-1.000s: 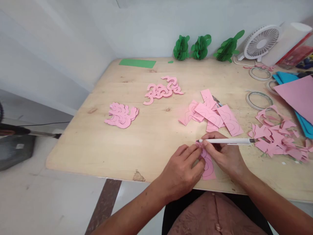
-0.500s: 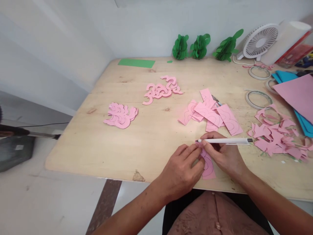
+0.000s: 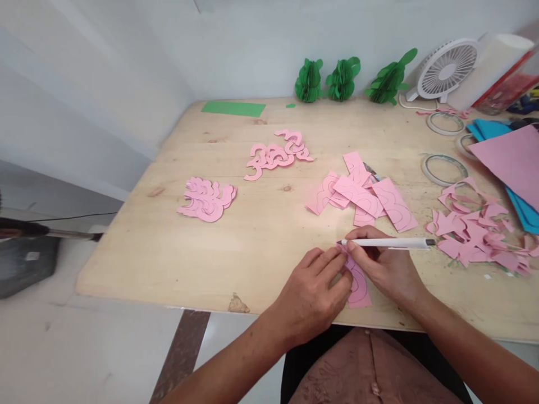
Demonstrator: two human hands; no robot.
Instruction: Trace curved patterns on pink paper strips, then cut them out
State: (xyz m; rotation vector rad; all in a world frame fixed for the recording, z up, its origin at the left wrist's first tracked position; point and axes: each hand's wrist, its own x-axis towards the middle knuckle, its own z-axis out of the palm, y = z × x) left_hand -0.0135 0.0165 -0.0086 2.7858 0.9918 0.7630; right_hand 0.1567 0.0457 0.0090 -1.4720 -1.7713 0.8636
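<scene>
A white pen (image 3: pixel 391 243) lies nearly level in my right hand (image 3: pixel 389 266), its dark tip pointing left at the top of a pink paper strip (image 3: pixel 359 289). Curved outlines are drawn on that strip, near the table's front edge. My left hand (image 3: pixel 318 289) has its fingers bent together over the upper left of the strip, holding it; they cover part of it. Just beyond my hands is a loose pile of pink paper rectangles (image 3: pixel 357 193) with drawn curves, a blade-like metal thing partly hidden under them. Cut pink wavy shapes (image 3: pixel 206 199) lie stacked at the left.
More cut pink curves (image 3: pixel 273 155) lie mid-table. Pink scraps (image 3: pixel 475 233), tape rolls (image 3: pixel 445 170) and blue sheets (image 3: pixel 522 202) are at right. Along the wall stand green paper figures (image 3: pixel 342 79) and a white fan (image 3: pixel 448 70). A green strip (image 3: pixel 233 108) lies back left.
The whole view has shifted very slightly. My hands, the pen and the pink strip show almost no movement.
</scene>
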